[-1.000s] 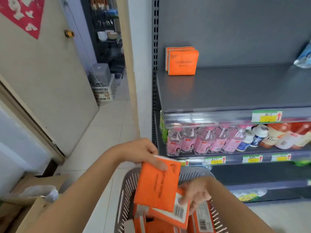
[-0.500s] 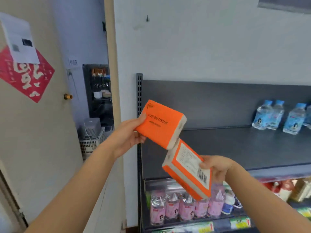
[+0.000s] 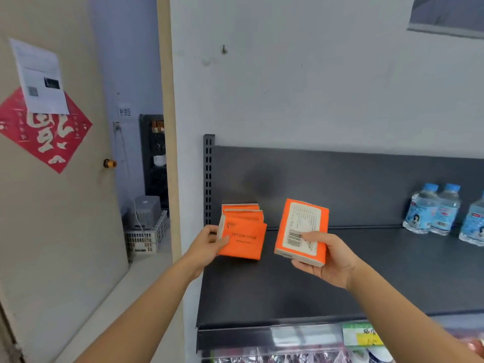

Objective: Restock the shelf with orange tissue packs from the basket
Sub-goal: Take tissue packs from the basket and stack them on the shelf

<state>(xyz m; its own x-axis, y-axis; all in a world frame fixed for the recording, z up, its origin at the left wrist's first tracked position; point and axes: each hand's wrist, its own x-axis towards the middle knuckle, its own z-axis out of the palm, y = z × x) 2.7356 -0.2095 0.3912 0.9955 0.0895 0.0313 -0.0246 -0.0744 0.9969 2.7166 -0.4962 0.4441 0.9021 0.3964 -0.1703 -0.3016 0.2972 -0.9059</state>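
Note:
My left hand [image 3: 208, 244] grips an orange tissue pack [image 3: 243, 241] standing upright at the back left of the dark grey shelf [image 3: 288, 289], its "COTTON TISSUE" face toward me. Two more orange packs [image 3: 241, 210] stand directly behind it against the back panel. My right hand [image 3: 326, 258] holds a second orange tissue pack [image 3: 301, 229] upright above the shelf, to the right of the row, with its white label and barcode facing me. The basket is out of view.
Water bottles [image 3: 432, 208] stand at the shelf's back right. A clear price rail with a yellow-green tag [image 3: 362, 335] runs along the front edge, with bottled drinks below. On the left are a beige door [image 3: 52, 205] and a doorway with a white crate [image 3: 145, 235].
The view rose from the basket to the shelf. Both hands lifted a pack each; the left one moved its pack down in front of the two packs standing there, the right one turned upright.

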